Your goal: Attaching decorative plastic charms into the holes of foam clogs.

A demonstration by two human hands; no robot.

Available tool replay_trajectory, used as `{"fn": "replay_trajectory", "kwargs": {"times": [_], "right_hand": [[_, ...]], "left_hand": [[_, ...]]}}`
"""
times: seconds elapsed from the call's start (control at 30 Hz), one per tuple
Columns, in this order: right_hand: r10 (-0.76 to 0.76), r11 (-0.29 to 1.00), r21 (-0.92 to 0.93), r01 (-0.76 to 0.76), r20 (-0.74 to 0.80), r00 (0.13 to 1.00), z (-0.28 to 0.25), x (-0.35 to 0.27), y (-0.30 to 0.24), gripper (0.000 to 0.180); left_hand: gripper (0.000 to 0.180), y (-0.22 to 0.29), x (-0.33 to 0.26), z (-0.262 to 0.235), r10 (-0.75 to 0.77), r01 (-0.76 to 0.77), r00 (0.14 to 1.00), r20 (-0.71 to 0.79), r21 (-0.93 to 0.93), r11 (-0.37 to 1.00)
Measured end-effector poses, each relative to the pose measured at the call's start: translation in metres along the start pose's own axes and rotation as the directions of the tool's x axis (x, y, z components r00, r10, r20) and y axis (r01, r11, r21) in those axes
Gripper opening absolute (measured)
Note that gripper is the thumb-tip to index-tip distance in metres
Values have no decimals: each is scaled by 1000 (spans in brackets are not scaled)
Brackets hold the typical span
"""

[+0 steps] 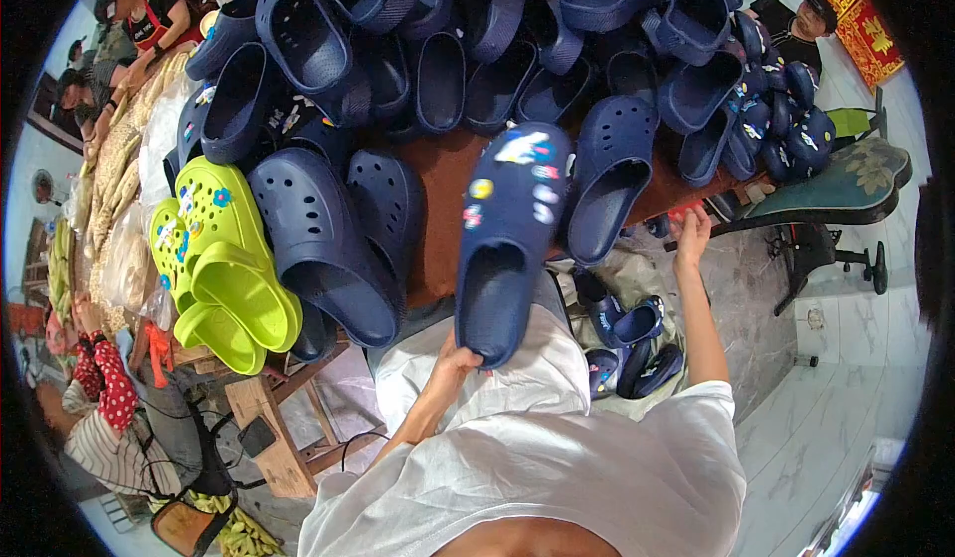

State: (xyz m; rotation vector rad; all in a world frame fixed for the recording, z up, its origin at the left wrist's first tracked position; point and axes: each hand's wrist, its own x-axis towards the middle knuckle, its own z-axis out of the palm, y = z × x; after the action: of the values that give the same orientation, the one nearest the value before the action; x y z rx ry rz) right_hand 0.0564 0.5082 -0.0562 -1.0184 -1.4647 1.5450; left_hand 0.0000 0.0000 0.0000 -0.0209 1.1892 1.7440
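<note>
My left hand grips a navy foam clog by its heel, holding it up over my lap. Small colourful charms and a white figure dot the clog's upper. Out to the right, my right hand is at the edge of the brown table, its fingers bent together by something reddish too small to make out. A plain navy clog lies just right of the held one. To the left are a large plain navy clog and a pair of lime-green clogs with charms.
Many navy clogs are heaped along the table's far side. Charm-covered clogs pile up at the right. More clogs lie on a pale sack below. A swivel chair stands right. Other people work at the left.
</note>
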Motion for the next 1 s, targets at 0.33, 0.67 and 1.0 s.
{"fn": "replay_trajectory", "kwargs": {"times": [0.33,0.67,1.0], "right_hand": [[-143,956,-205,212,304,942,70,-93,-32,57],[-98,982,-123,142,308,946,77,-79,-25,49],[-369,860,-451,239,-226,901,42,33,-19,71]], "left_hand": [[53,-4,18,-15,214,-242,932,-291,-64,968],[70,1,3,19,548,-349,667,-504,439,828],[65,36,36,112,797,-578,520,307,814,63]]}}
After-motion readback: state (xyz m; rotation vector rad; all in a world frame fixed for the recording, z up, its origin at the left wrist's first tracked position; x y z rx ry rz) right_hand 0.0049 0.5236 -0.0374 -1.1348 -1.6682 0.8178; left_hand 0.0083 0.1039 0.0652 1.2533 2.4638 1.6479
